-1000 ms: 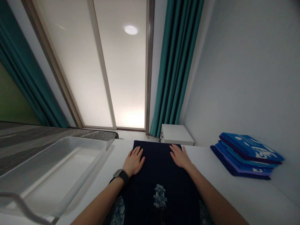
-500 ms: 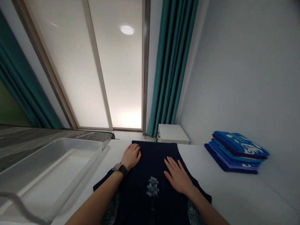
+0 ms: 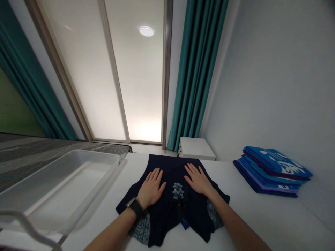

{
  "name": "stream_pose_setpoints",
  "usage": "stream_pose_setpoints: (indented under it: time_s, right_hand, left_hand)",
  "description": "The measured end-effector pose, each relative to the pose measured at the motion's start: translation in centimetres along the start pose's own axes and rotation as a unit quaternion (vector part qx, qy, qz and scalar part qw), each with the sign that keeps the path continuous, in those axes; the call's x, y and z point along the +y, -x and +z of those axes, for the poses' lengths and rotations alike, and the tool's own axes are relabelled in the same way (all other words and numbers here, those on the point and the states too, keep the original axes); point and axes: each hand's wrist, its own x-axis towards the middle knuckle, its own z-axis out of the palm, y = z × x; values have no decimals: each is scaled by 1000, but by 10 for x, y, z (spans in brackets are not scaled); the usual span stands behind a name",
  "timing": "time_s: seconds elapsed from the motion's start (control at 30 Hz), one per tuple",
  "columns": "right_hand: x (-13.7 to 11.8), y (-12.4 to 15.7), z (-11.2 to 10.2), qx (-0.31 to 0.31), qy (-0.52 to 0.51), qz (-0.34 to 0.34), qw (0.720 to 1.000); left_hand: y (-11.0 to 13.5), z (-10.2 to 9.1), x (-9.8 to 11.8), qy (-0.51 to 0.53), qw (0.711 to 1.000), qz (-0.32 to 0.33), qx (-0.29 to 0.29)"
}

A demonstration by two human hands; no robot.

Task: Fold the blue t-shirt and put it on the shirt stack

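A dark navy garment (image 3: 172, 167) lies spread over the white table, its far end at the table's back edge. Pale patterned patches show at its two sides, and a pale blue knotted ornament (image 3: 178, 191) sits at its middle. My left hand (image 3: 151, 188), with a dark watch at the wrist, rests flat on the left part of the cloth. On the right part my right hand (image 3: 198, 179) lies flat too, fingers spread. Between the hands, below the ornament, a small blue tag (image 3: 184, 223) hangs near an opening in the garment.
At the left stands a translucent plastic bin (image 3: 104, 177). A stack of folded blue and purple cloths (image 3: 274, 170) lies at the right by the wall. Beyond the white table (image 3: 240, 223) are a small white cabinet (image 3: 196, 148) and a teal curtain (image 3: 199, 76).
The garment's near part has moved away from me, so its near edge and tag now show on the table. My left hand has come nearer; my right hand has slid slightly farther away.
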Motion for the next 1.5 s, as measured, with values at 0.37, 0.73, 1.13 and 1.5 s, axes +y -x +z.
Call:
stream_pose_setpoints:
  time_s: [0.37, 0.73, 1.13, 1.5]
  right_hand:
    - [2, 27, -3, 5, -24, -44, 999]
    - [-36, 74, -13, -1, -26, -57, 998]
    - [-35, 103, -23, -25, -72, -131, 988]
    - [-36, 102, -20, -14, -75, -107, 991]
  left_hand:
    - [-7, -5, -33, 6, 998, 53, -16]
    - [21, -25, 7, 35, 994, 103, -11]
    - [55, -56, 10, 72, 979, 172, -88]
    - [54, -58, 1, 108, 977, 170, -75]
